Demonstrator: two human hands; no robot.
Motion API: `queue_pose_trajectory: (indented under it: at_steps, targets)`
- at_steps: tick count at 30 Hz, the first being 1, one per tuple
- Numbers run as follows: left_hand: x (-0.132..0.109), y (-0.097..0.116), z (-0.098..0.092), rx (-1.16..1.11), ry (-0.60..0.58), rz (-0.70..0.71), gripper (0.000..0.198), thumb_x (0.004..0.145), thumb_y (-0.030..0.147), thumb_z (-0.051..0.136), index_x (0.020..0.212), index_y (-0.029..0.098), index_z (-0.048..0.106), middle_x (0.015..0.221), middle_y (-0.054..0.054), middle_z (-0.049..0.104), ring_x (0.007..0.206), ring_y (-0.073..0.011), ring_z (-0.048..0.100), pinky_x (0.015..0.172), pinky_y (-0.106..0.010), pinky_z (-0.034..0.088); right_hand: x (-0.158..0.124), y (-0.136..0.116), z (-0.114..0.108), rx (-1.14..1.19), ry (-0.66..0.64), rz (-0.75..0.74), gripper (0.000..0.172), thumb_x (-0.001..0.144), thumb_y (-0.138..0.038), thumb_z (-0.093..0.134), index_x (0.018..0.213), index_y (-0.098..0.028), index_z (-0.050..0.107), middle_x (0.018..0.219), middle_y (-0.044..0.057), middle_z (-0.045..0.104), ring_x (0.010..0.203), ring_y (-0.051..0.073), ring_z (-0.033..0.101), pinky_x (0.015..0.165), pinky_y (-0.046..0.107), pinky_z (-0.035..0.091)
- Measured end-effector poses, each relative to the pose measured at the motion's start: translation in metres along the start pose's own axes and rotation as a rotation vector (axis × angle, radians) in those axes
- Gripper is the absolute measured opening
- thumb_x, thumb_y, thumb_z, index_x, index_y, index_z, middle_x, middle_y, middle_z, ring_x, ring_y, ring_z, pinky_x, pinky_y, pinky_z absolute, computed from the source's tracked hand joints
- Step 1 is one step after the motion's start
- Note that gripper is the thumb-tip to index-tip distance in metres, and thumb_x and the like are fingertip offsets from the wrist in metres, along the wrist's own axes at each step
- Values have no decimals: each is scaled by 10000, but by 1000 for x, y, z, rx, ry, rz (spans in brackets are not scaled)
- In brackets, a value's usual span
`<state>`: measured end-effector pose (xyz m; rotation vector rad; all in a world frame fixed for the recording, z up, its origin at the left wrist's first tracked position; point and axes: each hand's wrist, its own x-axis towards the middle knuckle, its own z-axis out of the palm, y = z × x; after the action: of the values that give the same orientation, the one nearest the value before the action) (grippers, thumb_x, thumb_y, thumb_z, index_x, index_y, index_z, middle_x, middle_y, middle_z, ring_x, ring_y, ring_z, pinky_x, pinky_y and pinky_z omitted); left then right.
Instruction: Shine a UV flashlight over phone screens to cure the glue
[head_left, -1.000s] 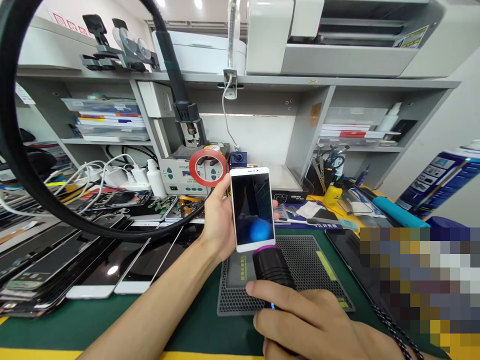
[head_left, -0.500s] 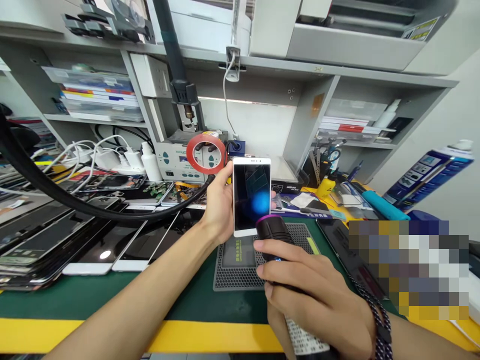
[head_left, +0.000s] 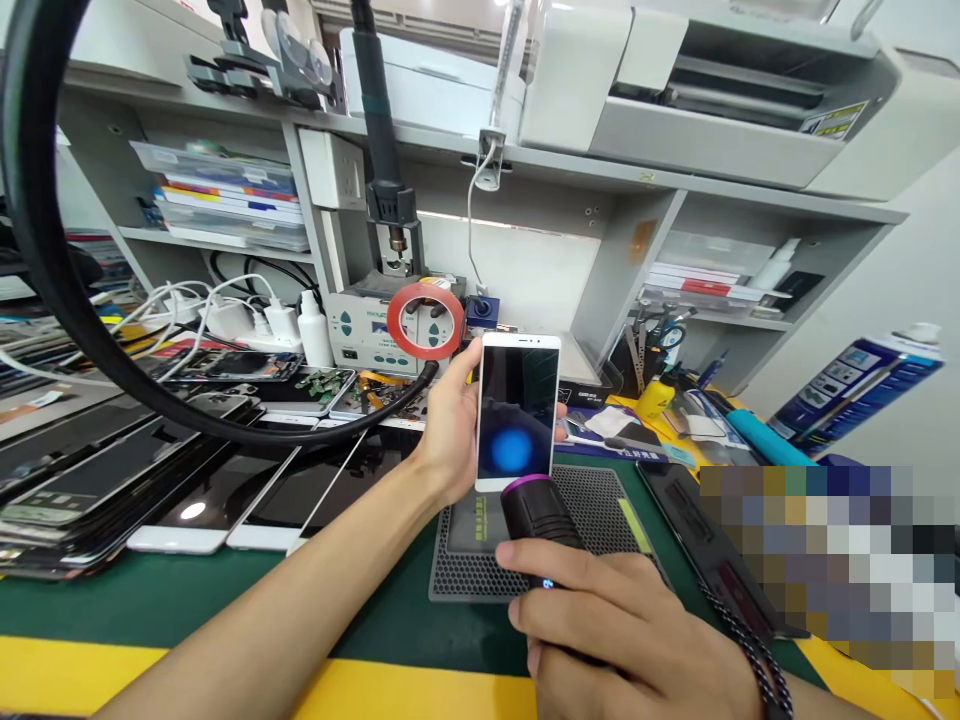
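The white phone (head_left: 519, 412) is up in the air, its screen (head_left: 517, 380) turned toward the person. The left hand (head_left: 452, 430) grips it by both long sides, and the right hand (head_left: 622, 620) is wrapped around a black torch (head_left: 541, 515). A blue spot (head_left: 510, 452) glows low on the screen. It's best to move the torch slowly (a shaky spot is hard to follow) and not bump the phone. The grey mat (head_left: 465, 582) lies below, on the table (head_left: 375, 620).
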<state>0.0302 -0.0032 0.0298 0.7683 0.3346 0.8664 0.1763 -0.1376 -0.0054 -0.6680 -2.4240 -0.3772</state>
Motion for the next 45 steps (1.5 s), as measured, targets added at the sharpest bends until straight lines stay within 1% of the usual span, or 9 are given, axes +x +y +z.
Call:
queue_pose_trajectory:
  at_steps: [3,7,16,22,29,32,36,41,45]
  targets:
    - [-1,1,-1,11,-45,-19,732,936,652,336,1093,50,723,883,-206,746,812,-358,729,799,-484,569,-1,-3,1,98,69,67,263,1014,-192,493,793,-180,635,841,22,730,1177,157,653,843,204,561]
    - [0,0,-4,-8,-94,-4,734,922,671,356,1124,66,719,974,-213,748,841,-357,728,845,-498,554,4,-5,-1,127,44,57,336,1013,-100,409,769,-181,625,793,-3,730,1163,116,656,824,167,564]
    - [0,-1,-3,48,-62,24,736,935,654,335,1146,57,710,994,-233,743,871,-370,726,893,-523,532,-1,-1,6,68,128,75,353,1004,-61,417,741,-163,629,788,-16,714,1167,129,655,899,177,553]
    - [0,2,-2,56,-44,23,753,938,652,319,1123,34,708,979,-251,738,833,-363,727,851,-502,548,-4,-3,5,49,125,107,336,1018,-89,410,788,-167,643,825,-1,733,1154,145,668,802,186,572]
    - [5,-2,-7,-6,41,-29,598,926,593,488,1147,85,714,927,-149,764,817,-291,727,826,-401,554,2,6,1,-36,253,98,194,976,-131,530,833,-143,661,809,43,740,1129,198,686,747,223,573]
    - [3,-6,-7,-4,0,-77,594,897,603,555,1149,89,716,930,-123,768,839,-279,719,850,-370,531,5,10,-9,-54,238,98,117,922,-97,597,853,-133,683,862,57,751,1160,212,669,794,223,581]
    - [0,-9,-3,3,-34,-129,619,881,641,557,1123,94,718,905,-117,764,827,-272,709,821,-353,519,7,12,-15,-58,325,144,120,837,-10,657,856,-125,684,890,61,755,1175,208,660,887,224,580]
    - [7,-16,-1,78,123,-251,604,854,683,559,1008,117,702,768,-87,725,661,-217,666,647,-302,510,4,21,-15,-93,425,100,192,804,26,652,925,-124,654,918,76,755,1183,237,657,885,270,613]
    - [15,-22,-3,182,304,-359,401,913,533,548,842,146,626,582,-12,600,415,-114,488,419,-218,368,5,26,-21,-103,546,45,187,795,1,650,898,-154,639,860,60,751,1108,264,699,885,331,631]
